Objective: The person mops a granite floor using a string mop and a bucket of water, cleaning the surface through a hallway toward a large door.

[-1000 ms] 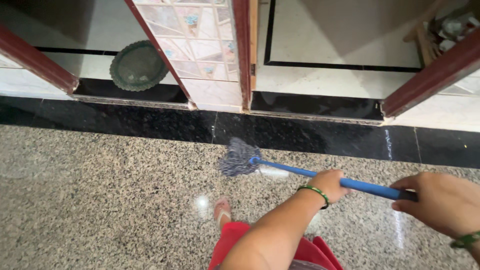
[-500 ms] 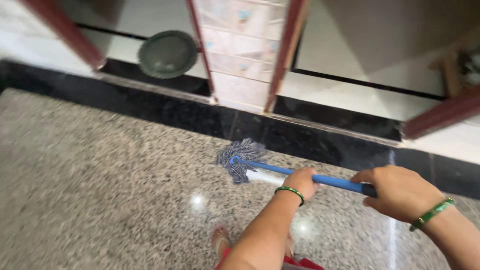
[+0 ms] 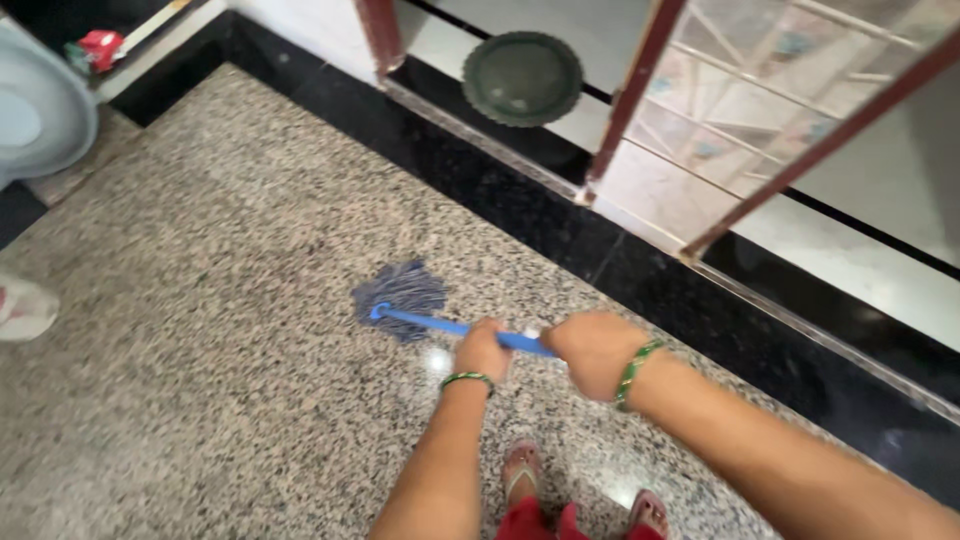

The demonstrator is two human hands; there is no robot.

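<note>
Mop (image 3: 402,298) work filled the middle of the frame: the blue-grey string head lay flat on the speckled granite floor (image 3: 200,400), slightly left of centre, and its blue handle (image 3: 440,325) ran from it toward the lower right. The left hand (image 3: 483,350), just right of centre, gripped the handle with its fingers wrapped closed around it, a green bangle (image 3: 467,379) at the wrist. The right hand (image 3: 592,350) sat immediately beside it to the right, also closed around the handle, with a second green bangle on its wrist. Both forearms came in from the bottom edge. Between them, at the bottom centre, two sandalled feet (image 3: 523,470) stood on the floor above a strip of red cloth.

Beyond the mop, a black stone border (image 3: 520,200) crossed the frame diagonally from upper left to lower right. Past it stood red-brown door frames (image 3: 625,110) holding a patterned glass panel in the upper right. A round dark green dish (image 3: 522,78) lay on pale floor at the top centre. At the upper left edge showed a pale blue-grey rounded object (image 3: 35,110) and a small red item (image 3: 98,48).
</note>
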